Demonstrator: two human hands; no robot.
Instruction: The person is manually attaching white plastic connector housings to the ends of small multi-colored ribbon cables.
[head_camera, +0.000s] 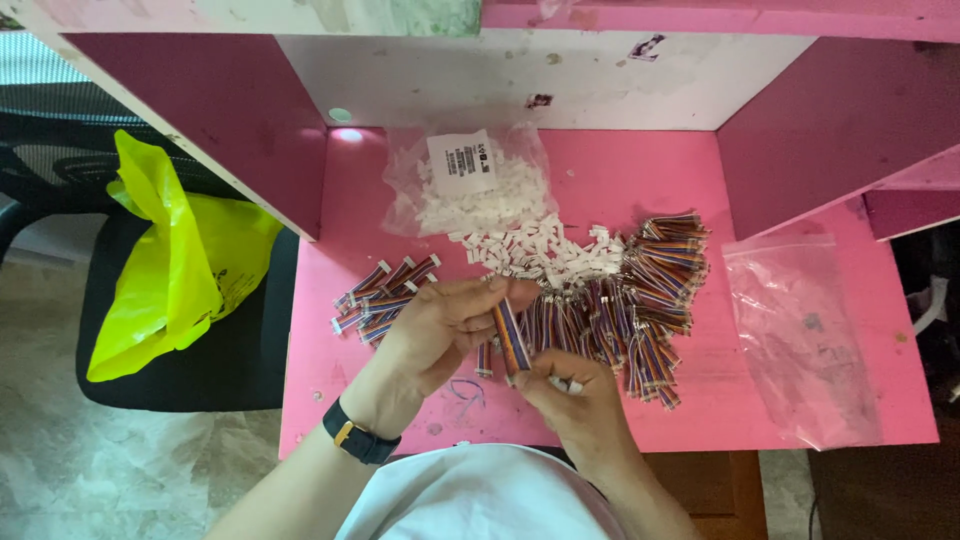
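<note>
Your pink desk (620, 170) bears striped ribbon-cable pieces (655, 290), small white plastic connectors (545, 255), their clear bag (470, 180), and an empty clear plastic bag (800, 340).

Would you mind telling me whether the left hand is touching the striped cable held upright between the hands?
Touching: the head view shows the left hand pinching the top of the striped cable between its fingertips.
</note>
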